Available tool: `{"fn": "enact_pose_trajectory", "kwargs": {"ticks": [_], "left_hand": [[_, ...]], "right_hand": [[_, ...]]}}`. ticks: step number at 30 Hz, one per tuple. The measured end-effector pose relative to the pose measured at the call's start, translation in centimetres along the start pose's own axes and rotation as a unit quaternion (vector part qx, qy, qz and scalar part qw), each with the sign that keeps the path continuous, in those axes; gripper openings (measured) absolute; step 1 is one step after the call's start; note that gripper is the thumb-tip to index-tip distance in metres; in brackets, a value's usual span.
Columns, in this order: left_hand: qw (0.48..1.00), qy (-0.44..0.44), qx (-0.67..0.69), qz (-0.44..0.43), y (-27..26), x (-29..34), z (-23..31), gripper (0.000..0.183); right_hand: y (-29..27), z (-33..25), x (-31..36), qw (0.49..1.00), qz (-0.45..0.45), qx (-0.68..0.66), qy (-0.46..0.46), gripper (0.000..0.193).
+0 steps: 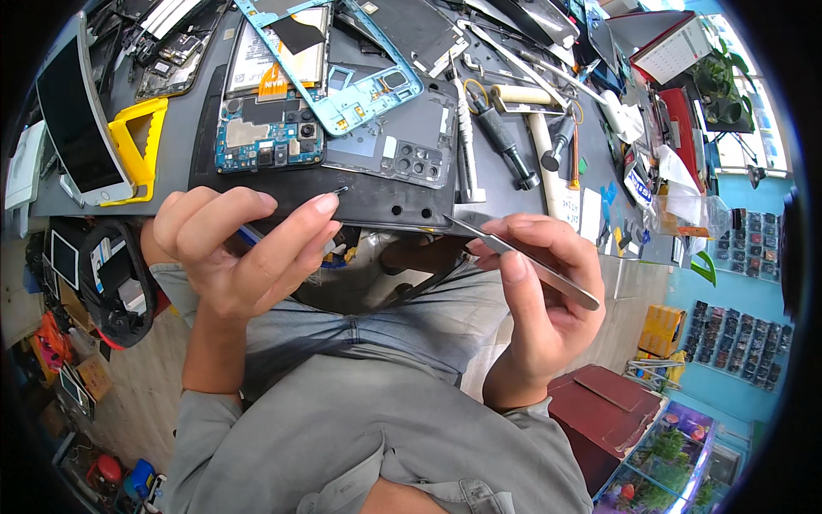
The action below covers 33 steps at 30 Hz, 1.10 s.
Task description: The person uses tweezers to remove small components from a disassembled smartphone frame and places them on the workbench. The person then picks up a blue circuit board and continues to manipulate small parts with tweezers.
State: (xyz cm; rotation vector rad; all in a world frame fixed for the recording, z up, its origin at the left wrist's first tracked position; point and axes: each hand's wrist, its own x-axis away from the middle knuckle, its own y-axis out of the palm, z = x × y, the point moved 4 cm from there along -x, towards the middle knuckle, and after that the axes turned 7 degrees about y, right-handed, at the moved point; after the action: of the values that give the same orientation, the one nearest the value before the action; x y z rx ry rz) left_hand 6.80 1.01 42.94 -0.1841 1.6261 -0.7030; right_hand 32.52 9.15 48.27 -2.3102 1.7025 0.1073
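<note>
Silver tweezers (554, 278) clamped in right hand (535, 324), blue circuit board (265, 141) beyond left hand (233, 265), left grip unclear.

Lettering in view

Orange ribbon cable (273, 83): one word in capitals. Pale battery (249, 64): fine print, too small to read. Blue-and-white packet (639, 188): large letters. Desk calendar (674, 50): small print, illegible.

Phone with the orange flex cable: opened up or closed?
Opened up: the phone has its blue circuit board and much of its battery exposed.
</note>
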Motion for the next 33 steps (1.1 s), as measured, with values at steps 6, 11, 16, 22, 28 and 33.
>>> {"fn": "enact_pose_trajectory", "kwargs": {"ticks": [6, 11, 16, 22, 28, 33], "left_hand": [[1.0, 0.016, 0.017, 0.0, -0.3, -0.4, 0.1, 0.028], [1.0, 0.02, 0.018, -0.002, -0.4, -0.4, 0.0, 0.027], [1.0, 0.009, 0.014, -0.003, -0.3, -0.4, 0.1, 0.029], [1.0, 0.011, 0.018, -0.011, -0.4, -0.5, 0.1, 0.03], [1.0, 0.014, 0.018, -0.013, -0.4, -0.7, 0.2, 0.03], [1.0, 0.014, 0.017, -0.004, -0.3, -0.6, 0.0, 0.032]], "right_hand": [[-0.2, -0.3, -0.8, 0.998, -0.055, -0.018, 0.018, 0.023], [0.2, -0.2, -0.8, 0.991, -0.066, -0.097, 0.067, 0.02], [-0.3, 0.4, -0.8, 0.989, -0.074, -0.109, 0.061, 0.02], [-0.2, 1.1, -0.6, 0.984, -0.04, -0.145, 0.095, 0.021], [0.1, 1.3, -0.4, 0.978, -0.016, -0.184, 0.093, 0.022], [0.3, 1.6, -0.7, 0.982, -0.023, -0.181, 0.052, 0.022]]}}
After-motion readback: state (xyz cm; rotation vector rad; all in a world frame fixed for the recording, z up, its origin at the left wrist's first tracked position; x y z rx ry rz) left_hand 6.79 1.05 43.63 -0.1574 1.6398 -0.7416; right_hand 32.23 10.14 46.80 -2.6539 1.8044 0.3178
